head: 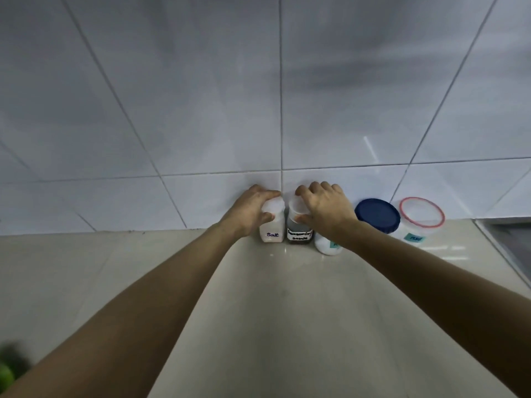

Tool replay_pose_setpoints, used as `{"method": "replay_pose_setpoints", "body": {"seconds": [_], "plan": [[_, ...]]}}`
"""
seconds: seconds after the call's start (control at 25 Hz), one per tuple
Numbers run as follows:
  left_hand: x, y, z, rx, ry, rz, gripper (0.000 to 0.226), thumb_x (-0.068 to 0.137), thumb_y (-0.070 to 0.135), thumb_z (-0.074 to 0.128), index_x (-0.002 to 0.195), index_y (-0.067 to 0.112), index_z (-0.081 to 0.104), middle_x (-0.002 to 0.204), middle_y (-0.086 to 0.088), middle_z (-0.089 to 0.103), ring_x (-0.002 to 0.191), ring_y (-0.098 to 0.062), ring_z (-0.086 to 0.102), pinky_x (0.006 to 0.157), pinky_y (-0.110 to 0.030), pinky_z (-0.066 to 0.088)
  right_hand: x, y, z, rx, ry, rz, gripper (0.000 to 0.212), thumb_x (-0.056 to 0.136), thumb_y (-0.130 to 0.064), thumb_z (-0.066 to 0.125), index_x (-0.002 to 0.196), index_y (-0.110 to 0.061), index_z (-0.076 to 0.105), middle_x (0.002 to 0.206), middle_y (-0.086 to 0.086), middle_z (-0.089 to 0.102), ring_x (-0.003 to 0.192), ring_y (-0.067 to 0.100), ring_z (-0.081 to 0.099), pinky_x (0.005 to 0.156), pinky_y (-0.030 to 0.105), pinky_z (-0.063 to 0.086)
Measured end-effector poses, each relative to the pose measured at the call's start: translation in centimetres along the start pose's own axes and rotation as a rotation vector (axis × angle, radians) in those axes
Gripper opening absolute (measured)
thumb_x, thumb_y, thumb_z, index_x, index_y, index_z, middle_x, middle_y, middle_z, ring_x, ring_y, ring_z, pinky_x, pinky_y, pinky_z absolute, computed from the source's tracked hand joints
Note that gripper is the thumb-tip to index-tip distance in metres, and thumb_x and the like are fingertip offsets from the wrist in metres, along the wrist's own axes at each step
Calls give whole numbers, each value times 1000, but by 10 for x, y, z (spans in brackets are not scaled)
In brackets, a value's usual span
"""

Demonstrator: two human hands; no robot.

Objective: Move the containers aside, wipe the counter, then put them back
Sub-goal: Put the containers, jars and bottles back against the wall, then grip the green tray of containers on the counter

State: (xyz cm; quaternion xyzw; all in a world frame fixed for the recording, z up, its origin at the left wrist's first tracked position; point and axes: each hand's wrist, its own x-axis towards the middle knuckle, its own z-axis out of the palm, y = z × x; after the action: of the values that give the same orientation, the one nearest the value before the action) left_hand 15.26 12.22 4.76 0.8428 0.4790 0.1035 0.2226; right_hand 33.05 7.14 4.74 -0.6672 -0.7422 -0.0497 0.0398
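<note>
Several containers stand in a row on the beige counter (281, 311) against the tiled wall. My left hand (253, 209) grips the top of the small jar labelled Salt (271, 232). Right beside it, my right hand (327, 209) is wrapped around the white lid of the dark jar labelled seasoning sauce (298, 232). Under my right wrist sits a jar of white powder (326, 245), partly hidden. Further right are a container with a dark blue lid (377, 214) and a clear tub with a red-rimmed lid (421, 218).
The white tiled wall (201, 110) rises directly behind the containers. A metal sink edge (508, 239) shows at the far right. Something green and blurred (7, 374) lies at the bottom left corner.
</note>
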Motion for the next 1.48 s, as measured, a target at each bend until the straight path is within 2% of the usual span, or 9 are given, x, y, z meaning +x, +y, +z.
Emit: {"method": "replay_pose_setpoints", "body": {"seconds": [0.2, 0.36, 0.44, 0.64, 0.88, 1.04, 1.12, 1.28, 1.48], "plan": [[-18, 9, -10, 114, 38, -17, 56, 87, 7, 61, 139, 16, 44, 135, -13, 44, 122, -30, 47, 104, -33, 38, -12, -4, -15, 115, -106, -6, 64, 82, -38, 66, 136, -15, 41, 126, 18, 52, 111, 33, 49, 93, 41, 41], [-83, -5, -30, 46, 146, -86, 47, 87, 1, 56, 132, 12, 51, 135, -13, 48, 117, -28, 53, 99, -30, 41, -72, -47, -2, 504, 131, 158, 44, 85, -22, 65, 126, -12, 54, 121, 15, 53, 108, 32, 53, 90, 42, 47], [-131, -17, -35, -134, 144, -160, 38, 88, 9, 58, 126, 14, 56, 128, -9, 54, 110, -24, 59, 95, -30, 45, -113, -90, 16, 643, 110, 182, 37, 85, -20, 65, 120, -14, 57, 117, 10, 55, 103, 28, 57, 86, 39, 50], [-270, -69, -45, -324, 173, -355, 30, 89, 20, 60, 118, 15, 60, 122, -7, 56, 106, -19, 60, 94, -31, 48, -157, -202, 28, 730, -193, -56, 33, 85, -18, 66, 117, -14, 59, 115, 7, 57, 93, 19, 62, 79, 23, 44], [-463, -140, -14, -326, 896, -804, 23, 83, 3, 57, 103, 10, 64, 104, -2, 50, 97, -25, 57, 92, -43, 48, -118, -342, 14, 918, -464, -128, 33, 84, -25, 67, 113, -11, 59, 102, 6, 63, 85, 19, 61, 79, 28, 46], [-542, -173, 7, -233, 917, -1012, 27, 85, 0, 50, 108, 8, 60, 112, -13, 49, 97, -31, 57, 92, -40, 49, -123, -429, 19, 1147, -763, -3, 61, 78, -52, 67, 124, -17, 48, 105, 1, 60, 85, 18, 60, 84, 38, 50], [-553, -188, 4, -403, 882, -1094, 26, 92, 10, 52, 117, 7, 56, 118, -16, 53, 103, -29, 57, 90, -31, 45, -127, -461, 24, 1252, -727, 86, 69, 77, -53, 67, 129, -15, 45, 111, 2, 60, 95, 18, 60, 91, 39, 49], [-535, -203, -19, -1176, 1056, -1128, 48, 91, 35, 56, 132, 13, 43, 120, -11, 59, 96, -20, 60, 81, -32, 50, -118, -487, 31, 1339, -646, 229, 69, 72, -42, 76, 128, -14, 45, 111, 2, 61, 104, 19, 60, 98, 44, 49], [-490, -209, -35, -1226, 997, -1186, 44, 84, 27, 63, 121, 5, 54, 111, -10, 64, 98, -23, 61, 88, -36, 49, -109, -457, 22, 1457, -655, 340, 67, 74, -25, 79, 129, -11, 42, 106, 3, 62, 87, 10, 59, 78, 29, 51]]}}
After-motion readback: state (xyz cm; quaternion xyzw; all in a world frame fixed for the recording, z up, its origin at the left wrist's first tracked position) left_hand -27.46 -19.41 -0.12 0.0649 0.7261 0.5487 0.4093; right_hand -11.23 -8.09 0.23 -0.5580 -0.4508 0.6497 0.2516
